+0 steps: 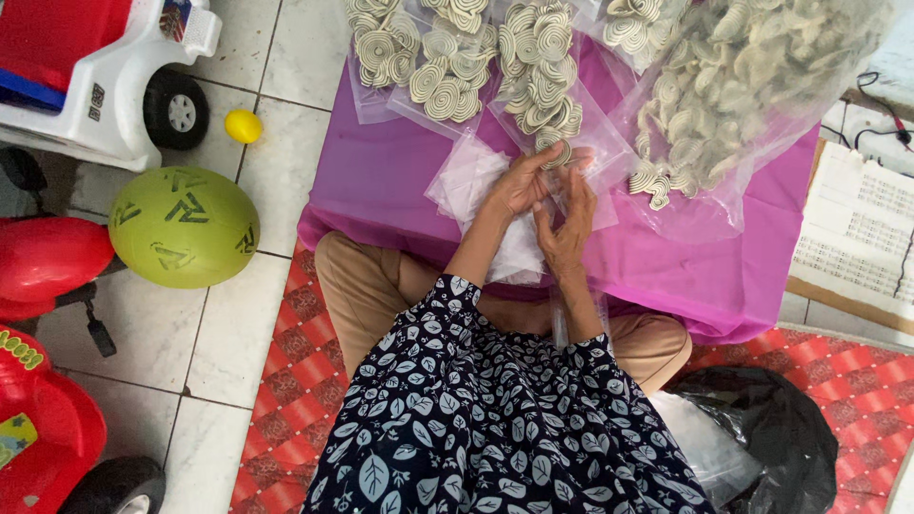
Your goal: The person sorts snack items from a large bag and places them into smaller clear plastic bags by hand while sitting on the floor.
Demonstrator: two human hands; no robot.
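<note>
The largest thing here is the purple cloth spread over the floor, and on its far right lies a big clear bag of spiral crackers, open toward the person and sagging; I judge it could slump and spill its pale coils over the cloth if something pulls at its loose edge. Next in size come the small filled packets lying in a row at the far edge of the cloth, close to each other, so a careless sweep of an arm may push them together or off the cloth. Nearer, a pile of empty clear bags lies just under the hands; they are thin and slippery, and more than one may lift together. The left hand and the right hand meet above this pile, and both grips are closed around one small clear packet with a few spirals inside it. The crackers look brittle, so too hard a pinch could break them, and a tilted packet mouth could let them drop. The yellow ball and the green ball rest on the tiles, well apart from the work.
</note>
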